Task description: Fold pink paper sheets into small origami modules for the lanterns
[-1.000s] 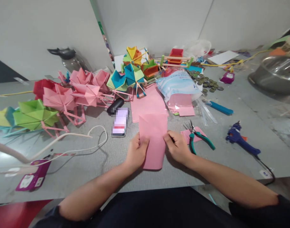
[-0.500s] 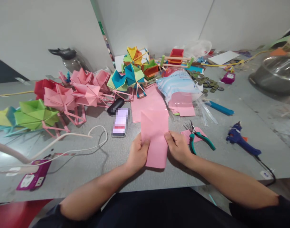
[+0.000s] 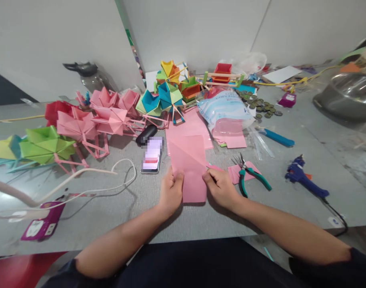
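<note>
Over the near middle of the flat grey worktop (image 3: 141, 218), the bare left hand (image 3: 171, 192) and bare right hand (image 3: 221, 187) pinch opposite edges of 1 rectangular pink paper sheet (image 3: 193, 172). Right of them, green-handled metal pliers (image 3: 243, 166) rest on small pink paper pieces (image 3: 235, 175); left, farther, lies 1 rectangular lit-screened phone (image 3: 153, 155). Beyond sits a white-and-blue plastic copy-paper bag (image 3: 225, 107).

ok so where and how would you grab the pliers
By both teal handles, probably with the right hand, from above and the near side, once it lets go of the pink paper. The pliers lie with their slim tips pointing away from the person and the handles spread apart toward the near side, so a palm could likely close over both.
</note>
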A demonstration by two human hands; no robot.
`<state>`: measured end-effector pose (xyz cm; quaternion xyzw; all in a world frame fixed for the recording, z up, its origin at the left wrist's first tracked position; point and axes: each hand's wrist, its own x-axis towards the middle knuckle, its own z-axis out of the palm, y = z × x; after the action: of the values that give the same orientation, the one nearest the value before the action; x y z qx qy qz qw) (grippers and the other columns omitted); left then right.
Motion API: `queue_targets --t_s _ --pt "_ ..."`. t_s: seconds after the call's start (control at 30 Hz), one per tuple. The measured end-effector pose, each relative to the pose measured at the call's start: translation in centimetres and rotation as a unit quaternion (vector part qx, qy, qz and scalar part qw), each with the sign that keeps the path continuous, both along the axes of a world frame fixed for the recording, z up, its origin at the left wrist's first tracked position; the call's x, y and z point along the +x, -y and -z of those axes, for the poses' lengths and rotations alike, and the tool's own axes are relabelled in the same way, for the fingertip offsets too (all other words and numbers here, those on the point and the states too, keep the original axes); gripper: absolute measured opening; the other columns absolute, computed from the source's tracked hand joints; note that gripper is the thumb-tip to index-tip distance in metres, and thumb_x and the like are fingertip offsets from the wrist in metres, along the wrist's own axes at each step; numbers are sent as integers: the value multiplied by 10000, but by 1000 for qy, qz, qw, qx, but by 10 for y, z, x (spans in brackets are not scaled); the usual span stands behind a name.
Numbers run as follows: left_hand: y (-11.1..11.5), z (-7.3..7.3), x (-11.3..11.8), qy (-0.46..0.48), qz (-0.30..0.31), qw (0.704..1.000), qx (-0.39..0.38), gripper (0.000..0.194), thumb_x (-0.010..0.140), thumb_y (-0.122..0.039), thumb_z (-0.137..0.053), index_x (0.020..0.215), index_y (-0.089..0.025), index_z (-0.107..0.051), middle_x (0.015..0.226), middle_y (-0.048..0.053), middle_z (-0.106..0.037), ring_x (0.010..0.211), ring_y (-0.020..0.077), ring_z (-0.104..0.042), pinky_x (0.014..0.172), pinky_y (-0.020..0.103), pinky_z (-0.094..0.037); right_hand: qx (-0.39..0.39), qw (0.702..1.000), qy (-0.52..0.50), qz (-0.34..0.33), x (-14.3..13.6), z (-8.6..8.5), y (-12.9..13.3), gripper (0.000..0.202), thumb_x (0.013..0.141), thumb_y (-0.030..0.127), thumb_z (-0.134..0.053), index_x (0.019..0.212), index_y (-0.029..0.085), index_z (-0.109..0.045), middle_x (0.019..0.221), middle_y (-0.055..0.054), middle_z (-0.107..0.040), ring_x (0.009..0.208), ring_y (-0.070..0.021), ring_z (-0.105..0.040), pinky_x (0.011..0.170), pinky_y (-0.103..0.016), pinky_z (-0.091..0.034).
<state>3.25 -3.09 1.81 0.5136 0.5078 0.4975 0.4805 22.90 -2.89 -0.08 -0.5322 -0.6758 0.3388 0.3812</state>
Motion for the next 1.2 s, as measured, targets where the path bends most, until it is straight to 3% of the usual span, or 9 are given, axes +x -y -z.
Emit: queue_targets --t_s 0.1,0.23,0.37,0.53,0.8,1.03,1.2 --pt "-2 0 0 16 -8 1000 4 342 1054 -477 -615 1184 -174 -706 1086 91 -778 1007 256 -722 924 382 -584 -3 1000 15 -10 0 2 1 559 1111 579 -439 659 254 -387 577 26 -464 555 -150 -429 567 -314 -277" --pt "-3 1 -1 38 -31 999 9 333 1053 -475 -624 1185 -181 -710 1105 94 -780 989 251 -724 909 385 -592 6 999 25 -28 -1 3 0 478 1112 523 -443 726 242 -468 656 9 -543 616 -161 -493 604 -301 -337" --pt "-6 4 -2 60 -47 997 -1 323 1042 -467 -645 1167 -175 -702 1107 97 -780 987 245 -735 886 367 -597 -14 997 58 -52 -1 6 -1 526 1107 551 -419 674 256 -376 598 18 -481 575 -158 -445 582 -313 -279" --pt "-11 10 -3 110 -72 991 -31 343 1004 -477 -702 1178 -181 -691 1135 99 -778 994 242 -741 910 383 -605 -30 995 68 -67 0 7 -3 466 1093 530 -423 718 254 -412 661 2 -544 631 -171 -495 607 -305 -320" --pt "-22 13 -6 179 -90 978 -57 387 944 -506 -781 1164 -200 -691 1177 95 -780 1052 245 -744 945 384 -604 -47 993 69 -84 -2 3 -3 515 1073 571 -404 664 265 -341 602 17 -449 591 -162 -433 595 -319 -274" --pt "-31 11 -12 230 -45 967 -98 488 824 -531 -897 1121 -189 -714 983 56 -791 799 188 -701 753 309 -562 -97 987 11 -129 5 0 -6 573 1038 642 -452 626 267 -318 585 43 -335 563 -141 -337 564 -315 -249" --pt "-22 6 -9 179 45 977 -111 572 806 -602 -906 1146 -178 -727 1009 72 -799 837 212 -720 778 321 -556 -58 993 -99 -35 7 -3 -14 552 970 735 -559 713 248 -517 658 20 -473 638 -161 -415 607 -310 -357"
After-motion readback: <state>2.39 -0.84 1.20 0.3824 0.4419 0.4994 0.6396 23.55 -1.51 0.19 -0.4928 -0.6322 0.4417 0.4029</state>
